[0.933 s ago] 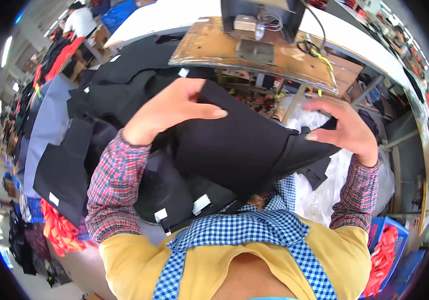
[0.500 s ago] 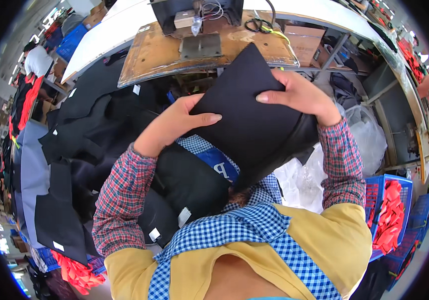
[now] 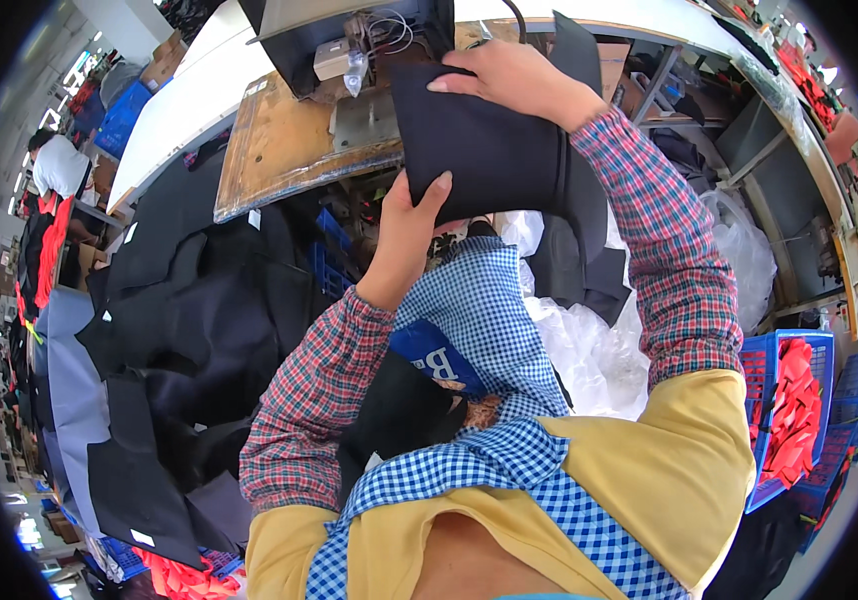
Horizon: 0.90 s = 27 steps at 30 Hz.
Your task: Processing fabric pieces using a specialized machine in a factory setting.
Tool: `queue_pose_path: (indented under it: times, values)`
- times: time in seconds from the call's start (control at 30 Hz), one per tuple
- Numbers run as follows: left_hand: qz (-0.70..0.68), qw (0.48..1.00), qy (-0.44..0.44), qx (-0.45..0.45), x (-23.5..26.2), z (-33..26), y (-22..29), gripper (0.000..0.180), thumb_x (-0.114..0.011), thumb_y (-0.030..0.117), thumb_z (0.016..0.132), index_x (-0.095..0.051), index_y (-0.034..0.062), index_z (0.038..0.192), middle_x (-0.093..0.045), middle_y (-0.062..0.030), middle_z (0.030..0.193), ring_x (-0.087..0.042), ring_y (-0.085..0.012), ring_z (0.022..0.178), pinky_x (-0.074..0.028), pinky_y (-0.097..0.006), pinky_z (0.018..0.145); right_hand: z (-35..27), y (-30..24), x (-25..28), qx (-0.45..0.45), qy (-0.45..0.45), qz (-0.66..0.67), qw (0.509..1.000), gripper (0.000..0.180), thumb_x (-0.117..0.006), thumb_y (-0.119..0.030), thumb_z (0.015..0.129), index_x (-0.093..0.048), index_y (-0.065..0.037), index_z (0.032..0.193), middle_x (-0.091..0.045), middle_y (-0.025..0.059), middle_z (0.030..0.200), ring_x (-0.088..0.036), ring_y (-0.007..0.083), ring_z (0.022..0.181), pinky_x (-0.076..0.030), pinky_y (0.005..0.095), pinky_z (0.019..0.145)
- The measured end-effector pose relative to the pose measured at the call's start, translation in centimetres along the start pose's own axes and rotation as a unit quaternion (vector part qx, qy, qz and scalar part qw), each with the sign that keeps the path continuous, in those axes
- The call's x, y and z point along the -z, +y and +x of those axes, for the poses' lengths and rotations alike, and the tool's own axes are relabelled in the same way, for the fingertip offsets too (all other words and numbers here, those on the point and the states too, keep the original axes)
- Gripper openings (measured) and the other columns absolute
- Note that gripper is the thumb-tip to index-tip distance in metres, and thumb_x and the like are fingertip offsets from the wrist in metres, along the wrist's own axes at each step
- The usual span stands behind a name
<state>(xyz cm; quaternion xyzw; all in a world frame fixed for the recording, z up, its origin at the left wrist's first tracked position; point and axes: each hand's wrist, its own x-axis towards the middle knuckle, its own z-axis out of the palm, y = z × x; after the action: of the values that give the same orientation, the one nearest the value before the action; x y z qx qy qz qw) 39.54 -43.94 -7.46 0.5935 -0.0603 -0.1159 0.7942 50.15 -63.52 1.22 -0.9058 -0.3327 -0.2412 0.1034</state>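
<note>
A piece of black fabric is raised in front of me, bent over and hanging down on its right side. My left hand pinches its lower left corner, thumb on the near face. Higher up, my right hand grips the upper edge with its fingers curled over it. Close behind the cloth's left edge is a metal plate on a wooden board, under a dark machine with thin wires.
Several black fabric pieces with small white tags are heaped at my left. On my right are clear plastic bags and a blue crate of red strips. A white tabletop runs behind; a person stands far left.
Both hands have carried the black fabric up and away from me toward the machine. My right hand has shifted to its top edge, and its pointed corner no longer shows.
</note>
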Motion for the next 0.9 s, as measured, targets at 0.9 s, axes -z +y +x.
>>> queue_pose_path:
  times: [0.9]
  values:
    - [-0.344, 0.931, -0.025, -0.12, -2.2, 8.4, -0.1, 0.027, -0.053, 0.018, 0.099, -0.052, 0.0044, 0.122, -0.06, -0.005, 0.123, -0.057, -0.0167, 0.114, -0.045, -0.033, 0.102, -0.1, 0.7, 6.1, -0.16, 0.126, -0.061, 0.977, 0.043, -0.058, -0.035, 0.092, -0.065, 0.007, 0.086, -0.064, 0.0276, 0.077, -0.064, 0.0427, 0.075, -0.05, 0.048, 0.069]
